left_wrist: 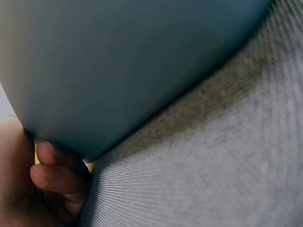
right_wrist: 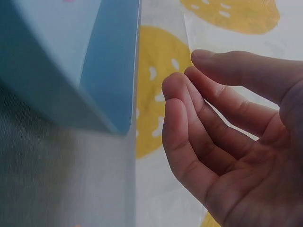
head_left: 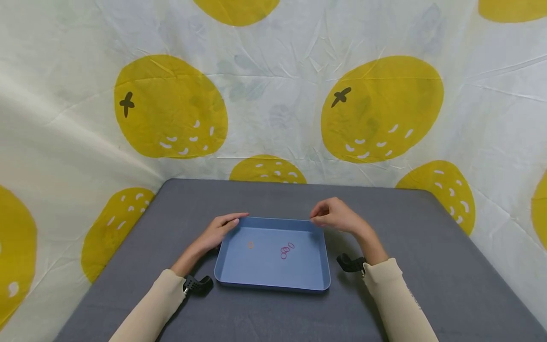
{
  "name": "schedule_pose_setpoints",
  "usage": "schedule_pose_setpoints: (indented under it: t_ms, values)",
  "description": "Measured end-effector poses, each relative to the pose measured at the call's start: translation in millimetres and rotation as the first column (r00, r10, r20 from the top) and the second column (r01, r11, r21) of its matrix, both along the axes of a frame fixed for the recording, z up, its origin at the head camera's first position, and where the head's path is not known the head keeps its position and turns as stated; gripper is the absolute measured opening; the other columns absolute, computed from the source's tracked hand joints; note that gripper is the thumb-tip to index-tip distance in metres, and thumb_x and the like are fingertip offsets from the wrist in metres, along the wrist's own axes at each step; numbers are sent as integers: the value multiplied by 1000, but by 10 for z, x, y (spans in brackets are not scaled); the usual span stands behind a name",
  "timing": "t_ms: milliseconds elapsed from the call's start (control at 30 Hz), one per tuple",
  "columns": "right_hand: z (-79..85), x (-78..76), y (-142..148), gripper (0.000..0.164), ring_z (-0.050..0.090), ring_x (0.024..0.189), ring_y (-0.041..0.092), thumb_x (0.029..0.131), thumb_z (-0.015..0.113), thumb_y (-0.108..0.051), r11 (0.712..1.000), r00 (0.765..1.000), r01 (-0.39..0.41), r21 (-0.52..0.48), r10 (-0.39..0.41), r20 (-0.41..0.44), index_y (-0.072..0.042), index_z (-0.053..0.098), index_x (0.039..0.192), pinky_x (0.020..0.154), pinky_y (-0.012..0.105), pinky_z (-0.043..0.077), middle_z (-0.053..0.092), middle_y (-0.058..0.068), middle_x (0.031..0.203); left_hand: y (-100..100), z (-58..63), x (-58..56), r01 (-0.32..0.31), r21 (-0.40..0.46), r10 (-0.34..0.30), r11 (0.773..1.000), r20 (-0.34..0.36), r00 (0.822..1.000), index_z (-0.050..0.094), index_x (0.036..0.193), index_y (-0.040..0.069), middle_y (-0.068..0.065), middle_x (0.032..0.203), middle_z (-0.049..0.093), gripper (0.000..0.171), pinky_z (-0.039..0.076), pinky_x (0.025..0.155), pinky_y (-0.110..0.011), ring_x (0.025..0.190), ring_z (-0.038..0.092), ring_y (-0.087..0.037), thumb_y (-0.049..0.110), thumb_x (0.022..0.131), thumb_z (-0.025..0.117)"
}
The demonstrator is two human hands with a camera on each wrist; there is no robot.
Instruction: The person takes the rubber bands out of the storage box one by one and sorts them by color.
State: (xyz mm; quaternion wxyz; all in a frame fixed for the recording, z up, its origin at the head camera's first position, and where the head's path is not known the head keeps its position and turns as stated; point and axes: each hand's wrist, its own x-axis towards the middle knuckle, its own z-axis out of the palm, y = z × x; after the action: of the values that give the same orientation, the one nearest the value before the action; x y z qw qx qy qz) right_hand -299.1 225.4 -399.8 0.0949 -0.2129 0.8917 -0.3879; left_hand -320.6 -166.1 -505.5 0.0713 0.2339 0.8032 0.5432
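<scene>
A shallow blue tray (head_left: 273, 275) lies on the grey cloth. Inside it, several thin red rings (head_left: 285, 250) lie near the middle, partly overlapping, with a small orange ring (head_left: 250, 244) left of them; they look like rubber bands. My left hand (head_left: 215, 232) holds the tray at its back left corner; in the left wrist view, curled fingers (left_wrist: 49, 175) show against the tray's outer wall (left_wrist: 128, 71). Above the back right corner is my right hand (head_left: 337, 216). Its fingers (right_wrist: 177, 127) are loosely bent towards the thumb, and I see nothing between them in the right wrist view.
The grey cloth-covered table (head_left: 273, 316) extends around the tray. A white curtain (head_left: 273, 114) printed with yellow fruit hangs behind and along the sides. Black wrist straps (head_left: 198, 286) sit below both hands, by the cream sleeves.
</scene>
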Motion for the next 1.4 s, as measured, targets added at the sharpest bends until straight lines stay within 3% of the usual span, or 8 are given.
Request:
schedule_pose_setpoints:
  t_ms: [233,567,867,1100,1400]
  values:
    - [-27,17,-248,14,69,77,15,93,75,-10,998,998,-68,-5,68,-8,2,77,101,73,29,58,78,12,93,3,-46,10,9,-11,-9,1000,-2,1000,60,147,15,-14,153,56,39,49,108,-53,141,53,-36,27,112,47]
    - [-7,16,-579,14,68,79,11,93,75,-14,990,990,-141,-3,141,-29,-3,79,101,73,28,56,78,8,94,4,-67,52,-15,-19,15,1000,5,1000,60,147,16,-13,151,58,39,49,109,-52,140,55,-34,28,112,48]
    - [18,-3,-842,18,69,81,11,94,75,-15,989,989,-151,-5,150,-4,-1,79,105,77,28,58,78,4,95,34,-24,30,-26,-11,26,1000,5,1000,62,146,17,-13,151,58,38,45,112,-55,141,53,-33,27,111,48]
    - [11,-13,-1069,14,70,78,17,94,75,-13,985,985,-172,-22,172,8,-2,79,102,73,27,57,77,4,91,26,-9,12,-25,-12,25,1000,8,1000,62,146,17,-14,151,58,38,52,103,-48,133,58,-33,27,112,48]
    - [-71,-60,-1259,9,66,74,8,92,77,-13,982,982,-188,22,189,-27,-7,80,98,72,25,56,78,2,90,6,1,-15,-17,-2,17,1000,12,1000,62,146,17,-15,151,57,39,54,102,-50,133,58,-34,30,111,48]
